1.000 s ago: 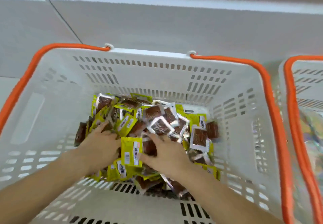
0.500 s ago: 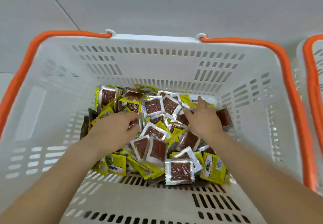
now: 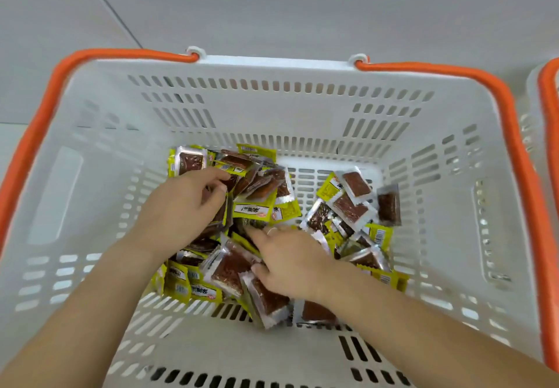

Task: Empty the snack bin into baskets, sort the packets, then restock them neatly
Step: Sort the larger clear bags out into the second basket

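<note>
Sorting stage, judged from the layout: packets point(image 3: 266, 212) are lying loose in the bottom of the white basket point(image 3: 99, 133), orange handles point(image 3: 511, 133) folded down on the rim. The snack bin is not in view.

Left hand point(image 3: 181, 209): fingers curled into the far-left heap, thumb and forefinger closed on the edge of a stack of packets. Looks like a bunch is being gathered and kept squared in the palm so it stays ordered.

Right hand point(image 3: 290, 263): palm down on the near-centre heap, index finger stretched forward onto a foil packet point(image 3: 251, 224), thumb pressed on a clear-fronted packet point(image 3: 230, 269). Other fingers are hidden under the hand; whether anything is actually gripped cannot be told. Probably packets are being raked toward the left hand.

A bare strip of basket floor point(image 3: 305, 182) is exposed between the main heap and a smaller group point(image 3: 354, 203) at far right. This reads as two piles being separated, though both hold the same yellow-and-clear packets, so the sort criterion can't be determined.

A second basket point(image 3: 549, 109) is just visible at the right edge, beside the first; contents out of view.

Restocking not yet begun.
</note>
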Demonstrator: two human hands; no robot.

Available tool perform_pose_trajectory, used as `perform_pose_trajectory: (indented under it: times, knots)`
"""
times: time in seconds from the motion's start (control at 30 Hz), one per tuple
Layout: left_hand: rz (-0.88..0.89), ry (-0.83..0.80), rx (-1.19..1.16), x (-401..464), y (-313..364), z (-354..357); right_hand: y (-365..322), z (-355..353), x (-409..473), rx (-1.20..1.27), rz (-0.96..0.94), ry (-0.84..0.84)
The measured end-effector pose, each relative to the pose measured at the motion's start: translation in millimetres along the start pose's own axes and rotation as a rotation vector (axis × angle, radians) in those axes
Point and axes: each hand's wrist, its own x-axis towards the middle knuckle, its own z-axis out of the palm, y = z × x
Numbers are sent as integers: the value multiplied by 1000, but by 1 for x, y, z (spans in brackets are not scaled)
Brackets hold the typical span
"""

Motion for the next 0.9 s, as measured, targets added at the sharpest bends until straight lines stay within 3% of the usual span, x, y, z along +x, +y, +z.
perform_pose_trajectory:
  times: [0.13,0.3,0.43,0.6,0.67,0.73,0.8,0.9]
  knots:
    - [-3,-6,-43,-2,-3,0,-5,-1,-2,-55,-34,-30]
    - [28,-13,-9,-2,-2,5,55,-19,-1,-7,359,7]
    - [128,10,102,0,1,14,78,-40,3,249,581,199]
    - [206,-1,206,1,1,17,54,-42,27,427,349,175]
    - [261,-116,332,-3,4,24,38,-33,28,465,260,49]
    - [262,-243,456,-4,3,31,24,-17,24,310,216,-75]
    - [237,-281,469,-2,2,31,17,-6,17,192,234,-45]
    - [213,-193,309,-1,3,20,19,-3,15,369,314,51]
